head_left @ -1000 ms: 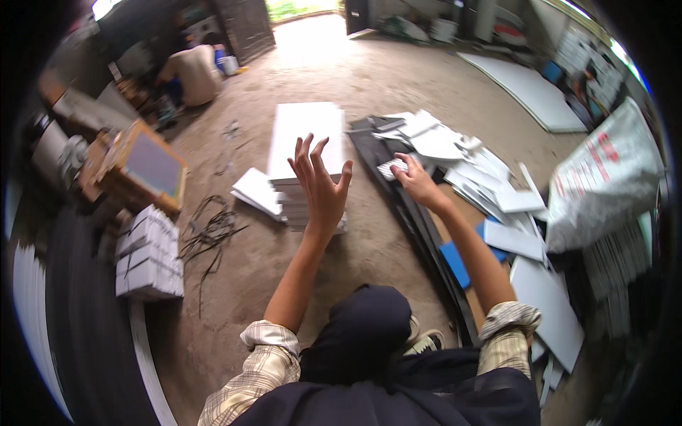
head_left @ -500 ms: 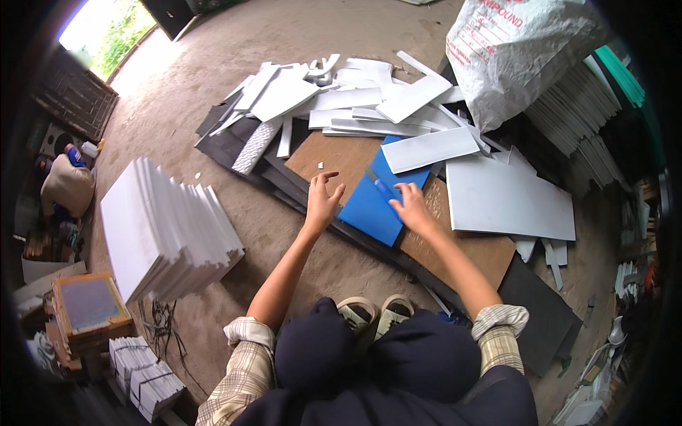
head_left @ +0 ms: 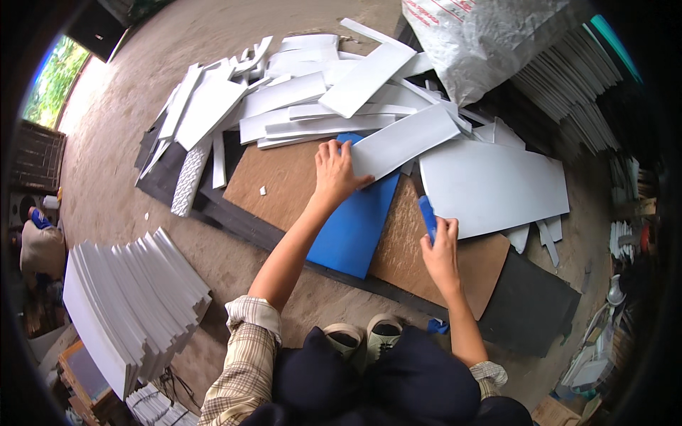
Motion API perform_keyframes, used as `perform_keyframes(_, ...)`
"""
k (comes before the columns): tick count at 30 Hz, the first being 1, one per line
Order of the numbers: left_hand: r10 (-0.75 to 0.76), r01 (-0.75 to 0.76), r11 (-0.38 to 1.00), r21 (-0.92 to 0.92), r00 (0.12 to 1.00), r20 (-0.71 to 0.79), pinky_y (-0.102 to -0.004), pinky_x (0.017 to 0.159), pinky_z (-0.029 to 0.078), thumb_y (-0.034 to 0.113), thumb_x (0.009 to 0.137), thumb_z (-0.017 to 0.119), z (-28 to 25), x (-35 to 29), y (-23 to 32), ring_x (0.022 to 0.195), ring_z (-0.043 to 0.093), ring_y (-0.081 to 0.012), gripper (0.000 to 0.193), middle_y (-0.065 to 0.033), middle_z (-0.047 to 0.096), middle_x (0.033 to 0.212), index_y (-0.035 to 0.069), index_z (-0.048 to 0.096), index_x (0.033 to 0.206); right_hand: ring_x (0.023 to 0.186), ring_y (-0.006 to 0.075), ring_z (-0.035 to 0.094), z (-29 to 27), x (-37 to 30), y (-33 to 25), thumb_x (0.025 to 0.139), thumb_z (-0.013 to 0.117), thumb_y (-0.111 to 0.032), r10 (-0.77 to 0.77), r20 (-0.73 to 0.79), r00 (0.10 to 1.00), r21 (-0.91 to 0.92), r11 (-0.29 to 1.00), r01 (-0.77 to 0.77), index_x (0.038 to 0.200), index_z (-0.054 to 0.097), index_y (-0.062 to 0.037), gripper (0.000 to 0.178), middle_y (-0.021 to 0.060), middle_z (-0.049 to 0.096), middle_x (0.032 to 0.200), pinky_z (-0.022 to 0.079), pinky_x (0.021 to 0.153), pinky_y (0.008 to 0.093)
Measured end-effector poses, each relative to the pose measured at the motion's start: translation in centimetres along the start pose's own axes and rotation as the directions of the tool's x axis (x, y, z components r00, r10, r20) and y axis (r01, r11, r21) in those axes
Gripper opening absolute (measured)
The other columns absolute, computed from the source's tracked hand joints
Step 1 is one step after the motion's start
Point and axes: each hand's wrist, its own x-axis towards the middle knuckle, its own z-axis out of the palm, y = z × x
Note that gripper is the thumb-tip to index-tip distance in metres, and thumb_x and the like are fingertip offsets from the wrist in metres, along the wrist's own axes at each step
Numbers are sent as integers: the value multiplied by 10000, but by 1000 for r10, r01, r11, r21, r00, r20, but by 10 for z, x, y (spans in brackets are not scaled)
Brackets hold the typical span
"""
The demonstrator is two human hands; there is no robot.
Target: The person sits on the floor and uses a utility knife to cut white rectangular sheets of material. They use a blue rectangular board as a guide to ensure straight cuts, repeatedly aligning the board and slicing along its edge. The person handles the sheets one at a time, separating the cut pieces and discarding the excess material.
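My left hand (head_left: 334,174) grips the left end of a white foam board strip (head_left: 412,140), fingers at its far edge and thumb at its near edge. Under that strip lies a blue sheet (head_left: 355,227), partly hidden by the strip and my hand. My right hand (head_left: 442,250) is closed around a slim blue utility knife (head_left: 428,219), held above the brown board (head_left: 405,245); its blade cannot be made out. Just beyond the knife is a larger white sheet (head_left: 497,186).
Loose white offcuts (head_left: 298,92) are heaped beyond the brown board. Black sheets (head_left: 529,312) lie underneath and to the right. A stack of white sheets (head_left: 135,305) stands at left. A big white sack (head_left: 490,50) sits at far right, and a person (head_left: 46,248) is at far left.
My left hand has moved onto the white strip's end and taken hold of it. My right hand, with the blue knife, has moved right off the blue sheet. The whole view has shifted.
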Motion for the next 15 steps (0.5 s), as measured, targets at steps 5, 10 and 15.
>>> perform_keyframes(5,-11,32,872,-488,999,45,-403,733,445,136,693,679,-13,21,-8,842,570,-320,341,-163,555,936,31,516,974,873,338,485,-13,6,46,760,494,-23,154,-130,980,108,984,-140,1002,434,38,256,178,403,956,405,755,415)
perform_keyframes(10,-184,111,828,-550,980,-80,-362,760,446,113,699,686,-59,69,-42,891,581,-278,335,-166,603,906,13,530,978,888,318,498,-29,17,60,787,488,-39,260,-186,948,153,960,-233,996,427,27,228,166,441,966,407,763,402)
perform_keyframes(15,-223,208,975,-79,904,-366,-436,876,341,221,666,744,-68,104,-44,1093,387,-324,563,-169,430,1146,78,473,1137,901,326,484,-23,11,92,804,508,-83,360,-189,914,143,931,-337,1016,402,48,271,175,440,970,392,779,405)
